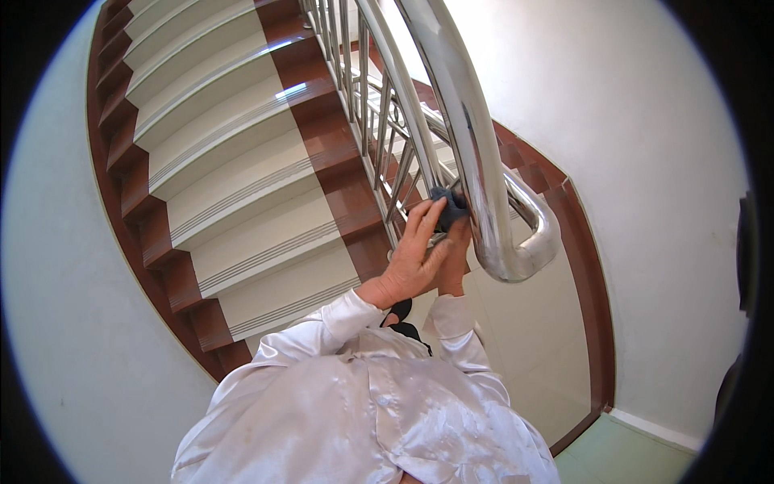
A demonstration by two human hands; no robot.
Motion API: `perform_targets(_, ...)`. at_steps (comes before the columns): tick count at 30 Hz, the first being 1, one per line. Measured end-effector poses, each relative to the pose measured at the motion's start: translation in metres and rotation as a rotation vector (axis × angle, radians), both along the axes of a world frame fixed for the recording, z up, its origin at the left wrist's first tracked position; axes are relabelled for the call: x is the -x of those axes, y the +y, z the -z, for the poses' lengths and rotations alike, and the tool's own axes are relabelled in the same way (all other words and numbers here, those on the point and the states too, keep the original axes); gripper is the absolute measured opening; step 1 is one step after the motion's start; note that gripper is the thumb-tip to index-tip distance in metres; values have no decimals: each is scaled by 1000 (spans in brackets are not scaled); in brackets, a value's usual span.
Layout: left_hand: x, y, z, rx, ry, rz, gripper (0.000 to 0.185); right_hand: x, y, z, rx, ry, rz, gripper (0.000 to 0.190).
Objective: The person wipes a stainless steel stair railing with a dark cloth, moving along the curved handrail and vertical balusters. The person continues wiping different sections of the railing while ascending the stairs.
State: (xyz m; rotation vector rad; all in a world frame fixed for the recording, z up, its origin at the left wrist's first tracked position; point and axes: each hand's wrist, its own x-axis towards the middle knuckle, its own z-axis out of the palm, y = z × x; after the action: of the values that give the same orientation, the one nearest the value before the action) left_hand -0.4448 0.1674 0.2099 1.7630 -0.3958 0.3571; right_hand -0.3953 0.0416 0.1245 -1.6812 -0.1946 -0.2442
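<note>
A crumpled dark blue cloth (448, 212) is wrapped against the metalwork at the lower end of the stainless steel stair railing (417, 115). Fingers of my left hand (412, 257) press on the cloth from the left. Lower down and partly hidden behind it, my right hand (455, 254) holds the cloth from below, beside the thick polished handrail (484, 157). That handrail bends round in a U-shaped end (532, 251) just right of my hands. Which bar lies under the cloth is hidden.
Pale stair treads (266, 224) with brown tile borders (344, 181) rise on the left along a white wall (72, 254). Thin steel balusters (363, 91) stand close beyond my hands. A tiled landing (538, 339) lies below right, edged by brown skirting (589, 260). My black shoe (399, 311) shows underneath.
</note>
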Motion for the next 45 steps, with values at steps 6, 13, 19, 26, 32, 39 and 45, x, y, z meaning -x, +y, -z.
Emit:
perform_targets(6, -14, -7, -5, 356, 212, 14, 43, 22, 19, -57, -183, 38, 250, 35)
perform_targets(13, 15, -30, 24, 187, 326, 135, 28, 80, -11, -34, 49, -43, 416, 30)
perform_targets(19, 57, -29, -14, 601, 529, 547, 23, 156, -32, -86, 283, -318, 592, 31)
perform_targets(26, 43, -33, -25, 732, 451, 230, 22, 102, -46, -141, 1006, -487, 475, 73)
perform_targets(32, 10, -19, -22, 869, 349, 150, 27, 42, -20, -161, 1120, -559, 488, 74)
perform_targets(39, 5, -11, -53, 819, 192, 79, 49, 15, -14, -176, 918, -496, 317, 75)
perform_targets(45, 40, -26, -39, 471, 178, 136, 52, 52, -56, -163, 959, -372, 304, 65)
